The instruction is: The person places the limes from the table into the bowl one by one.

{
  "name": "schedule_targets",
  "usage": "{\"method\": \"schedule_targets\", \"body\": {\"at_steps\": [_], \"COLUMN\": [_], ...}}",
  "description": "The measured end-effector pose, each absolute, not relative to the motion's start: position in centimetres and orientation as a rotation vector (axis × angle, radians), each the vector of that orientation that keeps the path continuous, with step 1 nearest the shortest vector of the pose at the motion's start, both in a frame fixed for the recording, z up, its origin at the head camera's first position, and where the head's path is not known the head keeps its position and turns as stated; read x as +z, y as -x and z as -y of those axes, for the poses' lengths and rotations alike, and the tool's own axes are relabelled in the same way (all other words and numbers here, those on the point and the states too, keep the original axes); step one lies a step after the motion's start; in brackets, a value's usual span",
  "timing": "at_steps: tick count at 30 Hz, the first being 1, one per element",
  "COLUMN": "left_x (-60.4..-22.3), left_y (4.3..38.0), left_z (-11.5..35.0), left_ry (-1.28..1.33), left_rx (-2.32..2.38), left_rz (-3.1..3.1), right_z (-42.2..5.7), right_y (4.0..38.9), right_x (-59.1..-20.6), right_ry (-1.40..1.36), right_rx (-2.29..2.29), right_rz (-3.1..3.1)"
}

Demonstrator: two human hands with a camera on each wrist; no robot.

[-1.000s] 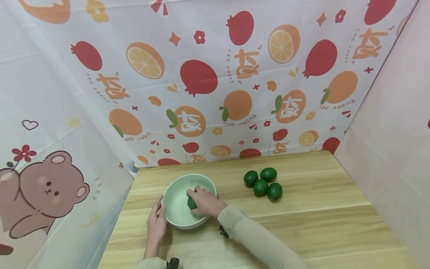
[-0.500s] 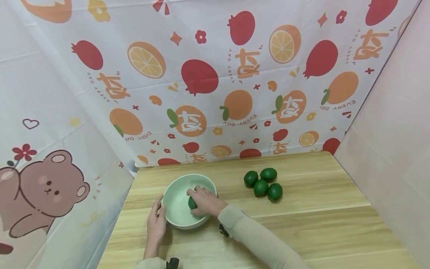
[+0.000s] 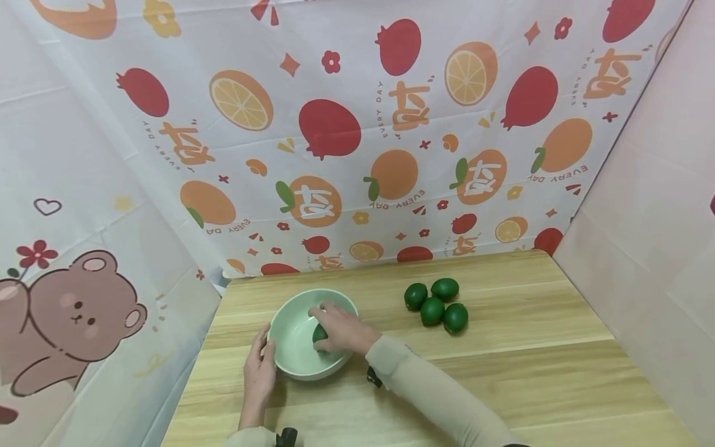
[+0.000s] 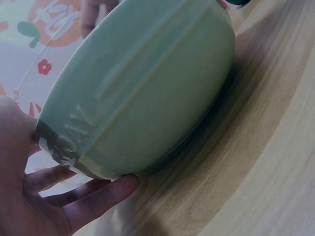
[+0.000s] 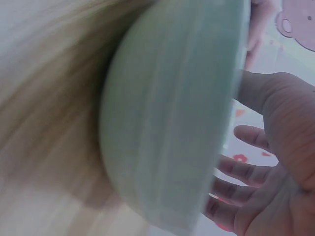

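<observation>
A pale green bowl stands on the left of the table. My left hand holds its left side, thumb at the rim and fingers against the outer wall, as the left wrist view shows. Inside the bowl lies a dark green lime, partly covered by my right hand. That hand reaches over the right rim with thumb and fingers spread apart around the lime. In the right wrist view the bowl's wall hides the fingertips and the lime, while the fingers look loosely extended.
Several more limes sit in a cluster on the wooden table, right of the bowl. A fruit-printed cloth hangs along the back edge, with pale cloths on both sides.
My right hand has lifted and loosened slightly, its thumb and fingers spreading from the lime in the bowl. The left hand and the bowl stay in place.
</observation>
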State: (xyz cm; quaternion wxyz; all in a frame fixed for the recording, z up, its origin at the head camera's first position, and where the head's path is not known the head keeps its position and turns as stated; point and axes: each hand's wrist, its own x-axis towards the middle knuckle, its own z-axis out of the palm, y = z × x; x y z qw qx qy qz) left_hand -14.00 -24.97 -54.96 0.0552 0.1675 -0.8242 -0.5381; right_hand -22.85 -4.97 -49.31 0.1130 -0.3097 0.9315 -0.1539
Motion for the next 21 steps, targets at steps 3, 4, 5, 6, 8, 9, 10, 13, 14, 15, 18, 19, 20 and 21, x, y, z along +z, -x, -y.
{"method": "schedule_targets", "body": {"at_steps": [3, 4, 5, 6, 8, 9, 10, 13, 14, 15, 18, 19, 20, 21], "left_x": [-55.0, -55.0, -55.0, -55.0, -54.9, -54.9, -54.9, -54.9, -54.9, -54.9, -54.9, -54.9, -54.9, -54.9], "left_y": [14.0, 14.0, 14.0, 14.0, 14.0, 14.1, 14.1, 14.2, 14.3, 14.3, 14.3, 14.3, 14.3, 14.2], "left_z": [25.0, 24.9, 24.9, 24.9, 25.0, 25.0, 25.0, 25.1, 25.1, 25.1, 25.1, 25.2, 25.2, 25.2], "left_ry": [-0.51, -0.51, -0.509, -0.51, -0.508, -0.507, -0.505, -0.498, -0.496, -0.495, -0.488, -0.487, -0.487, -0.488], "left_rx": [-1.638, -1.642, -1.65, -1.656, -1.669, -1.674, -1.674, -1.657, -1.648, -1.641, -1.627, -1.627, -1.627, -1.628], "left_rz": [2.494, 2.49, 2.482, 2.476, 2.463, 2.459, 2.456, 2.465, 2.472, 2.481, 2.499, 2.502, 2.505, 2.508], "right_z": [4.6, 4.5, 4.4, 4.2, 3.9, 3.8, 3.6, 3.1, 3.0, 2.8, 2.1, 1.8, 1.5, 1.1], "right_y": [22.9, 23.0, 23.0, 23.1, 23.2, 23.3, 23.4, 23.6, 23.7, 23.8, 24.1, 24.2, 24.2, 24.3], "right_x": [-48.3, -47.9, -47.6, -47.2, -46.5, -46.2, -45.9, -45.1, -44.8, -44.5, -43.9, -43.7, -43.4, -43.1], "right_ry": [0.929, 0.938, 0.946, 0.955, 0.968, 0.977, 0.984, 1.005, 1.016, 1.024, 1.037, 1.038, 1.038, 1.031], "right_rx": [-0.461, -0.46, -0.462, -0.462, -0.468, -0.468, -0.469, -0.49, -0.494, -0.504, -0.523, -0.529, -0.538, -0.551], "right_rz": [-2.759, -2.768, -2.775, -2.78, -2.788, -2.794, -2.799, -2.815, -2.824, -2.83, -2.856, -2.868, -2.874, -2.878]}}
